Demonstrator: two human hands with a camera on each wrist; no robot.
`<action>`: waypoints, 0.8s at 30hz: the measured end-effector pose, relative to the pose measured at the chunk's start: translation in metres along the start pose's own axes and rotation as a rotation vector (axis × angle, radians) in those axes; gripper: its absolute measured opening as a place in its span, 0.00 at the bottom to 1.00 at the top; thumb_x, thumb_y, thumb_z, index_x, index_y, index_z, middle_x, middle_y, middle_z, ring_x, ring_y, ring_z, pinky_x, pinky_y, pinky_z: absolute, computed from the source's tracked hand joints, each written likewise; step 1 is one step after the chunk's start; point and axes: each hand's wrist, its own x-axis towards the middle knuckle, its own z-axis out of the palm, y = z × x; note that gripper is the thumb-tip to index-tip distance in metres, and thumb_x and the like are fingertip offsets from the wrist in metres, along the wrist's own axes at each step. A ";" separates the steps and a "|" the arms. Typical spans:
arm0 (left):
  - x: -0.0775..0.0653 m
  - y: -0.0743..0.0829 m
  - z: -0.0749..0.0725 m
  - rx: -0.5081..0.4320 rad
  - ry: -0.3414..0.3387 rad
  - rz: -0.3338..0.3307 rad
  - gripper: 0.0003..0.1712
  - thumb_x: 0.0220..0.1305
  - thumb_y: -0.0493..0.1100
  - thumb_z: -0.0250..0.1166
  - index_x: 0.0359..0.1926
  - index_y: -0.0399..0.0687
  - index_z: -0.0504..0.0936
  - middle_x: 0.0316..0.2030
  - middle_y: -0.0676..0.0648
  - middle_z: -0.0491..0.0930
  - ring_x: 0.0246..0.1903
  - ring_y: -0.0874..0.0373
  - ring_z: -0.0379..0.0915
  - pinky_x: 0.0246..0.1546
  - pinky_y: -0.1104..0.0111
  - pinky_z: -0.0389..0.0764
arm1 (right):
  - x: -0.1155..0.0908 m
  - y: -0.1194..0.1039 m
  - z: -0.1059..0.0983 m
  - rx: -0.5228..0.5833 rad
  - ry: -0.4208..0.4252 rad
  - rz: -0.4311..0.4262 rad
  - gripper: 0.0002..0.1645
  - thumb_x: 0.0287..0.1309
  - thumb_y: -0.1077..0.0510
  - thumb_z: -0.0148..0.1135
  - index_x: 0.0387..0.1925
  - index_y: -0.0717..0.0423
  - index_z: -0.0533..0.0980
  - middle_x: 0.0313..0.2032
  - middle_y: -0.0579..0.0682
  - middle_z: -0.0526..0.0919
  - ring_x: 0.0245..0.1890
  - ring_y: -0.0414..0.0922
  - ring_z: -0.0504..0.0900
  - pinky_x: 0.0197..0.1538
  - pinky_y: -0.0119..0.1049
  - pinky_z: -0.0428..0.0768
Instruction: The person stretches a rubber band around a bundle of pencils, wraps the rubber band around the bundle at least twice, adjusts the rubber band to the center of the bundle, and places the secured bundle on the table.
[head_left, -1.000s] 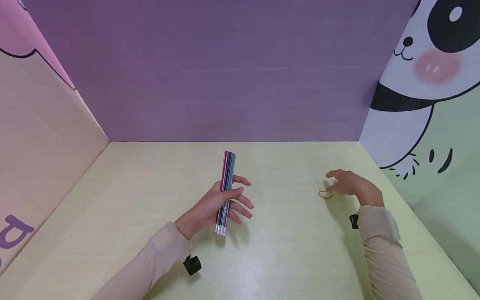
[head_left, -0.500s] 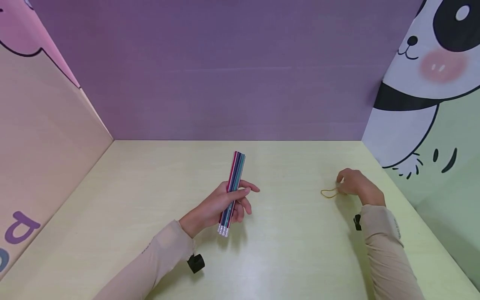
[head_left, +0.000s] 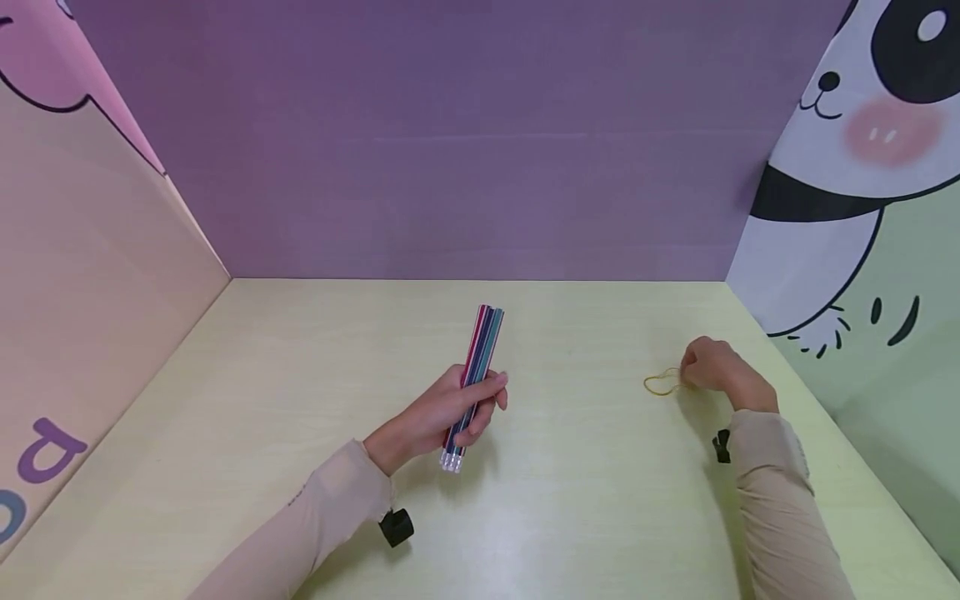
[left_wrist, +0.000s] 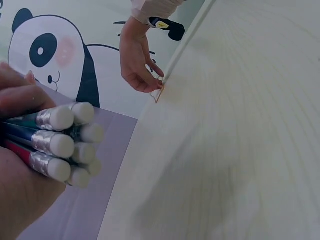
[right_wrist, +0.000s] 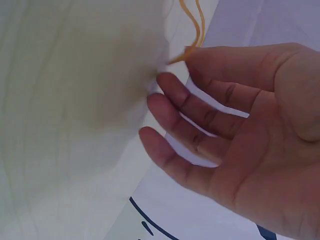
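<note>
In the head view my left hand point(head_left: 442, 408) grips a bundle of pencils point(head_left: 482, 346) held at a slant above the table, thumb across the front. Their white erasers point(left_wrist: 62, 146), several with silver ferrules, face the left wrist camera. At the right, my right hand point(head_left: 718, 367) pinches a thin yellow rubber band point(head_left: 660, 385) between thumb and index finger. In the right wrist view the band point(right_wrist: 192, 25) loops up from the fingertips, while the other fingers point(right_wrist: 165, 150) are loosely bent and hold nothing.
A pale wooden table point(head_left: 337, 333) spreads beneath both hands. It is enclosed by a purple back wall point(head_left: 480, 150), a pinkish left panel point(head_left: 90, 233) and a green right panel point(head_left: 900, 375) with a panda drawing. Black wrist devices point(head_left: 396, 527) hang below the cuffs.
My right hand has come down onto the rubber band and now pinches it. The left hand's spread fingers have curled round the pencils, which shifted slightly right in the view.
</note>
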 end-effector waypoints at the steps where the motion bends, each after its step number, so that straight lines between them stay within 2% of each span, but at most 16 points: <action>1: 0.000 0.000 0.001 -0.003 -0.008 -0.001 0.18 0.75 0.51 0.56 0.33 0.40 0.74 0.10 0.54 0.64 0.06 0.64 0.58 0.11 0.74 0.61 | 0.000 0.000 0.000 0.014 0.009 -0.014 0.07 0.59 0.65 0.55 0.33 0.67 0.76 0.33 0.58 0.77 0.35 0.54 0.73 0.39 0.45 0.74; 5: 0.001 -0.001 0.003 -0.008 -0.032 0.006 0.22 0.76 0.51 0.55 0.27 0.42 0.70 0.09 0.55 0.59 0.07 0.65 0.54 0.11 0.75 0.56 | 0.000 -0.004 -0.002 0.085 0.055 -0.083 0.06 0.65 0.65 0.54 0.34 0.66 0.72 0.31 0.56 0.81 0.34 0.52 0.78 0.39 0.43 0.73; 10: 0.001 -0.002 0.003 -0.020 -0.011 -0.001 0.28 0.75 0.55 0.55 0.19 0.47 0.62 0.09 0.56 0.57 0.07 0.65 0.53 0.11 0.75 0.55 | 0.002 -0.013 -0.003 0.167 0.094 -0.168 0.07 0.69 0.64 0.53 0.37 0.67 0.72 0.31 0.55 0.87 0.34 0.50 0.86 0.41 0.43 0.76; 14: 0.000 -0.002 0.003 -0.046 -0.009 -0.031 0.31 0.74 0.56 0.56 0.17 0.50 0.57 0.09 0.56 0.56 0.07 0.66 0.52 0.11 0.75 0.54 | 0.001 -0.022 -0.006 0.195 0.122 -0.213 0.07 0.70 0.63 0.54 0.37 0.66 0.72 0.31 0.56 0.87 0.36 0.51 0.86 0.43 0.45 0.76; 19: 0.000 -0.002 0.005 -0.055 -0.023 -0.062 0.31 0.74 0.56 0.57 0.17 0.51 0.56 0.09 0.57 0.54 0.07 0.66 0.51 0.11 0.75 0.53 | -0.002 -0.034 -0.010 0.214 0.157 -0.248 0.07 0.70 0.62 0.55 0.37 0.64 0.72 0.33 0.57 0.87 0.38 0.52 0.85 0.43 0.43 0.74; 22: 0.000 -0.003 0.004 -0.061 -0.002 -0.070 0.32 0.73 0.57 0.57 0.17 0.50 0.55 0.10 0.56 0.54 0.07 0.65 0.52 0.11 0.74 0.54 | -0.004 -0.042 -0.012 0.227 0.203 -0.254 0.07 0.69 0.60 0.57 0.37 0.62 0.74 0.35 0.54 0.87 0.42 0.52 0.83 0.44 0.42 0.73; 24: 0.001 -0.004 0.002 -0.059 0.026 -0.078 0.32 0.72 0.59 0.58 0.17 0.49 0.56 0.11 0.55 0.57 0.08 0.64 0.56 0.12 0.73 0.58 | -0.007 -0.047 -0.014 0.259 0.222 -0.258 0.09 0.69 0.57 0.58 0.38 0.60 0.75 0.38 0.53 0.87 0.45 0.51 0.82 0.46 0.42 0.73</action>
